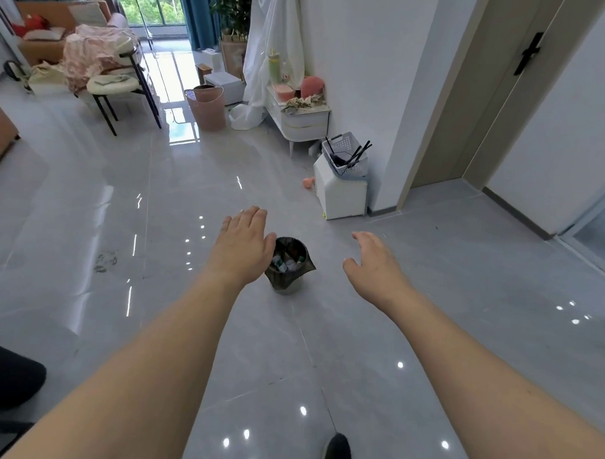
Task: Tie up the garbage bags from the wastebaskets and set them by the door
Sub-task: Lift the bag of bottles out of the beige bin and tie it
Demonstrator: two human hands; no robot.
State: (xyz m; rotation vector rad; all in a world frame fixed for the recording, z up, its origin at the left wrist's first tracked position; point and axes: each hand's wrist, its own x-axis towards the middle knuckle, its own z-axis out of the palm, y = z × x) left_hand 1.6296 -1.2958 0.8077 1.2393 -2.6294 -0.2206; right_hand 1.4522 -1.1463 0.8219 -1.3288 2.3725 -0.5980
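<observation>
A small wastebasket (pixel 287 280) stands on the grey tiled floor in the middle of the view. It is lined with a dark garbage bag (pixel 306 265) that folds over its rim, and bottles and scraps fill it. My left hand (pixel 242 242) hovers palm down just left of the rim, fingers spread, holding nothing. My right hand (pixel 373 268) hangs to the right of the basket, a clear gap away, fingers loosely curved and empty. A second, pink wastebasket (pixel 207 106) stands farther back by the chair. A door (pixel 498 81) with a black handle is at the upper right.
A white box with a grey plastic basket (pixel 345 155) on it stands against the wall corner beyond the bin. A white cabinet (pixel 301 121) with clutter sits behind it. A chair (pixel 117 85) piled with cloth is at the back left. My dark shoe (pixel 338 452) shows at the bottom.
</observation>
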